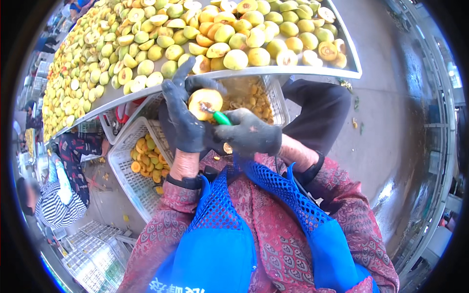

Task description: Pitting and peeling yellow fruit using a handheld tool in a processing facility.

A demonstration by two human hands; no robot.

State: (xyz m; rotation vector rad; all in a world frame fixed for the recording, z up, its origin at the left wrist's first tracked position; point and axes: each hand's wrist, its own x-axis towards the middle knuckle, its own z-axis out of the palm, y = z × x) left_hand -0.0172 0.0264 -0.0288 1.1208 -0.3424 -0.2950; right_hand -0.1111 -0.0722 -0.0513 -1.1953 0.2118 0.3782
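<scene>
My left hand (184,115), in a dark glove, holds a halved yellow fruit (205,100), cut face up, its fingers spread around it. In my right hand (251,132), also gloved, is a small tool with a green handle (222,118); its metal tip is at the pit hollow in the middle of the cut face. Both hands are just below the near edge of a metal-rimmed table (234,73), heaped with whole-looking and halved green-yellow fruit (235,59). Under that edge, a crate (280,104) holds small yellow-brown pieces (254,96).
A white plastic crate (128,179) with orange-yellow fruit halves (148,157) stands to the left of my legs. Farther left sits a person in a striped top (60,205), near empty-looking stacked crates (97,256). Wet floor (384,190) and metal rails lie to the right.
</scene>
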